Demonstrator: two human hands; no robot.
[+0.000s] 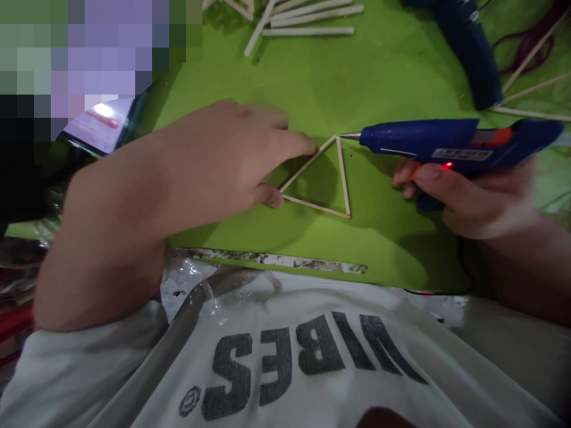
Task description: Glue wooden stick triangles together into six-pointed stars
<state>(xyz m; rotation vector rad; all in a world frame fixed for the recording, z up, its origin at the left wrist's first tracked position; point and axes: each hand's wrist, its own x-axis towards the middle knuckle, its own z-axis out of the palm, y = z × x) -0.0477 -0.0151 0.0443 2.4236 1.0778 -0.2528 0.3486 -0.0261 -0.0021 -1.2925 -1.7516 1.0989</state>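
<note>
A small triangle of thin wooden sticks (343,176) lies flat on the green tabletop. My left hand (209,157) steadies it from the left, thumb at its left corner and index finger on the upper-left stick; the other fingers are curled. A blue hot glue gun (419,137) is in my right hand (482,199), with fingers wrapped round the handle and one by the orange trigger. Its metal nozzle points left, at the triangle's top corner. Whether the tip touches the wood I cannot tell. A small red light glows on the gun.
Several loose sticks (312,18) lie at the back. Top right are a dark blue curved object (468,56), dark red scissors handles (530,50) and more sticks (535,113). A lit screen (100,128) stands at left. A worn flat strip (289,260) lies along the front edge.
</note>
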